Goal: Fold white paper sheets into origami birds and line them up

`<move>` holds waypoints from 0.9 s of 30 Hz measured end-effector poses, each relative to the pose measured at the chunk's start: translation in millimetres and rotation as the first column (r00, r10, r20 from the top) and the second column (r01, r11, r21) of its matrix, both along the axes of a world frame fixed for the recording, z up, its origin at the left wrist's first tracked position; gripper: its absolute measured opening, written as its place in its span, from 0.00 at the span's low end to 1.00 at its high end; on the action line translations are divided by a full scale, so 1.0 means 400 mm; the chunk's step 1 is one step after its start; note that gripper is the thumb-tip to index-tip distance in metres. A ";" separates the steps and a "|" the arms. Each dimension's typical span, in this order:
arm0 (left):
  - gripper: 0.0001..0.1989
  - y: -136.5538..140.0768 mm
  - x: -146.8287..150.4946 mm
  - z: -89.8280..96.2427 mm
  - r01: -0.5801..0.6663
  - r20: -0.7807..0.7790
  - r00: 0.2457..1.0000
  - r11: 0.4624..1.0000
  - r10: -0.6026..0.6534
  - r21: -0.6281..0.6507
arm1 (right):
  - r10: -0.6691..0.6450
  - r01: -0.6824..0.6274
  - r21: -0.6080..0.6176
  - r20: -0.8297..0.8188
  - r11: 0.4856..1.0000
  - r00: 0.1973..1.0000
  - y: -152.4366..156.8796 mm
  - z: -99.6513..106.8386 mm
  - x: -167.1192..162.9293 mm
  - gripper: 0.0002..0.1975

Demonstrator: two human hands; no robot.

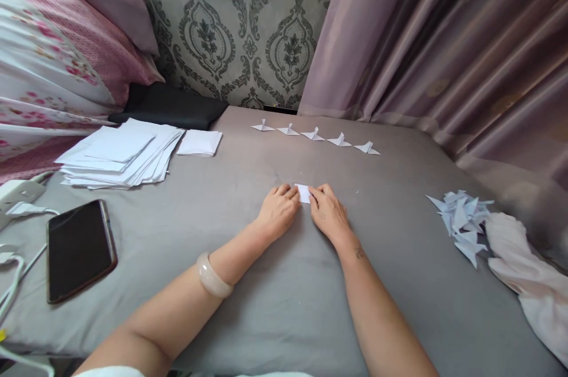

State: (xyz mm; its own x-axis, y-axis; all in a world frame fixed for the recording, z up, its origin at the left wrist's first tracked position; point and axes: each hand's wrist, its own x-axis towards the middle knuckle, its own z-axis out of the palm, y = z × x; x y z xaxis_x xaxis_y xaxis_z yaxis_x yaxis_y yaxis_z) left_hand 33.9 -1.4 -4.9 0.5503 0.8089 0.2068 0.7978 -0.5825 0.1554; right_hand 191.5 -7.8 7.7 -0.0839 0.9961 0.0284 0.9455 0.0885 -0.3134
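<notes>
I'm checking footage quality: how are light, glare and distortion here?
In the head view, light looks soft, with faint shadows around the left hand and right hand; head view again, sheen streaks the purple curtain; head view too, the outer edges look stretched; also there, any creases on the small white paper are unclear.

Soft, even light, brighter on the left: floral cloth (48, 63) reads bright, purple curtain (399, 39) drops to near-dark in the top right corner, sheen along its folds. Faint soft shadows on the gray sheet (231, 199) by my left hand (279, 208) and right hand (329, 211). Small paper (303, 193) between them is almost washed out, detail unreadable. Glint on my bangle (213, 276). Wide-angle stretch at the edges; right side soft.
</notes>
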 end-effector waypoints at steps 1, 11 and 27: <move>0.12 0.002 -0.003 -0.002 -0.005 0.009 1.000 1.000 0.005 -0.005 | -0.002 0.002 -0.001 -0.007 1.000 1.000 0.001 -0.001 0.000 0.17; 0.14 0.039 -0.020 -0.001 0.142 -0.052 0.989 0.990 -0.140 0.028 | 0.030 -0.026 0.047 -0.079 0.999 0.996 0.002 -0.007 0.012 0.19; 0.14 0.031 -0.042 0.002 0.099 0.039 0.994 0.994 -0.101 0.053 | 0.125 -0.129 0.092 0.052 0.987 0.991 -0.015 0.006 -0.007 0.17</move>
